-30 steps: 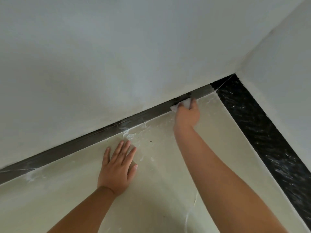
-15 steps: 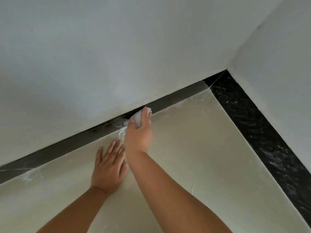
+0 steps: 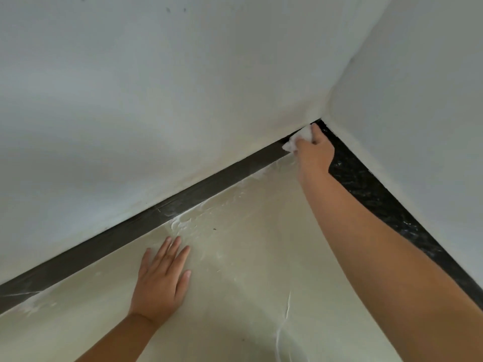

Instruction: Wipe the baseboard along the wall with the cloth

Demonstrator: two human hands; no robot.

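Observation:
A dark baseboard runs diagonally along the foot of the white wall, from the lower left up to the room corner. My right hand is stretched out to that corner and grips a small white cloth, pressing it against the top end of the baseboard. My left hand lies flat on the pale floor, palm down with fingers spread, a short way in front of the baseboard's middle stretch.
A second, black speckled baseboard runs down the right-hand wall from the corner. White wet smears mark the cream floor beside the wiped strip. White walls close in on two sides.
My right hand with the cloth has slid from the baseboard's middle, near my left hand, up and right into the corner. My left hand has stayed flat on the floor.

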